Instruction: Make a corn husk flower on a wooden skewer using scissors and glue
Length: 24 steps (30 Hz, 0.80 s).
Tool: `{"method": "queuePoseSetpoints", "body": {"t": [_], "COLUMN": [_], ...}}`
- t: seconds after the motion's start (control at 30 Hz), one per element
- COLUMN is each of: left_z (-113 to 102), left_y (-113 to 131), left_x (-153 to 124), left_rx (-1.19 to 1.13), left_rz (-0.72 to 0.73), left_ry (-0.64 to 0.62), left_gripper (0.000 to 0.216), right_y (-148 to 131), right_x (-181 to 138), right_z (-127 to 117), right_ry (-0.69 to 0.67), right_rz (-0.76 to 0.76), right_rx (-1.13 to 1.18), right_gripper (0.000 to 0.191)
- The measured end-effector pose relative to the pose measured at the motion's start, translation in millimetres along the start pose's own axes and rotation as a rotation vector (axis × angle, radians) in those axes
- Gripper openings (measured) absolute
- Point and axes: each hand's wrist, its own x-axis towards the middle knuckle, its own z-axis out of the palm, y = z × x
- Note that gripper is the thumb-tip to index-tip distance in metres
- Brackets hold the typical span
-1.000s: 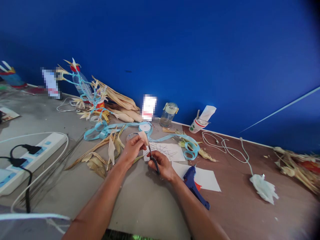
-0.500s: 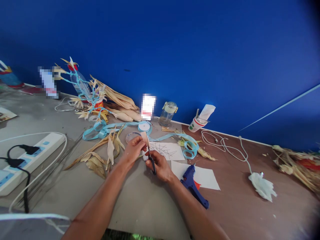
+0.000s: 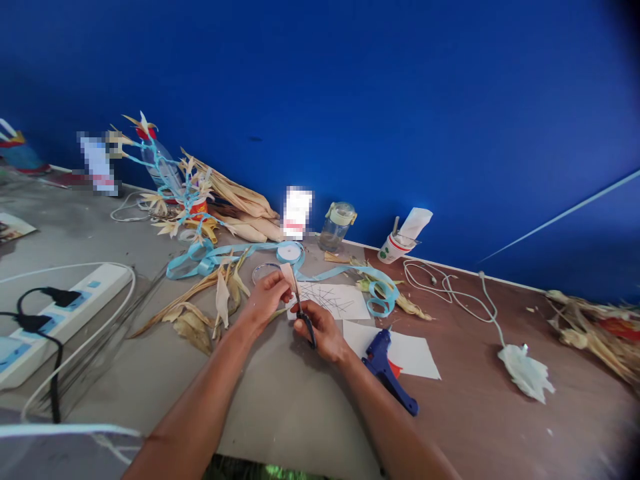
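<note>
My left hand (image 3: pixel 271 295) pinches a small pale strip of corn husk (image 3: pixel 289 273), held upright above the table. Wrapped round the handles of black scissors (image 3: pixel 309 327) is my right hand (image 3: pixel 323 331); their blades point up beside the strip's right edge. Behind both hands lies a white sheet (image 3: pixel 353 301) with several thin dark wires (image 3: pixel 325 298) scattered on it. To the left of my left hand are dried corn husk pieces (image 3: pixel 193 328). A roll of light blue ribbon (image 3: pixel 289 252) sits just beyond my fingers.
A blue glue gun (image 3: pixel 383 367) rests on white paper (image 3: pixel 415 353) at right. Further back stand a lidded jar (image 3: pixel 337 227) and a paper cup (image 3: pixel 395 249). A power strip (image 3: pixel 95 293) lies at left, below a blue-stemmed husk flower branch (image 3: pixel 187 193).
The scissors have tilted slightly, their handles shifting a little to the right. My left hand still pinches the strip in nearly the same place.
</note>
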Motion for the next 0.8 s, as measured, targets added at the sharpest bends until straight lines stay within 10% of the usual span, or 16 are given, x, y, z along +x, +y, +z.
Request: {"method": "queuePoseSetpoints", "body": {"t": [0.8], "left_z": [-4.2], "left_y": [-0.6], "left_x": [1.4], "left_rx": [0.001], "left_rz": [0.013], "left_ry": [0.002], "left_gripper": [0.012], "right_y": [-0.4], "right_x": [0.2], "right_z": [1.4], "right_ry": [0.029], "right_rz": [0.028], "right_rx": [-0.069], "right_gripper": [0.035]}}
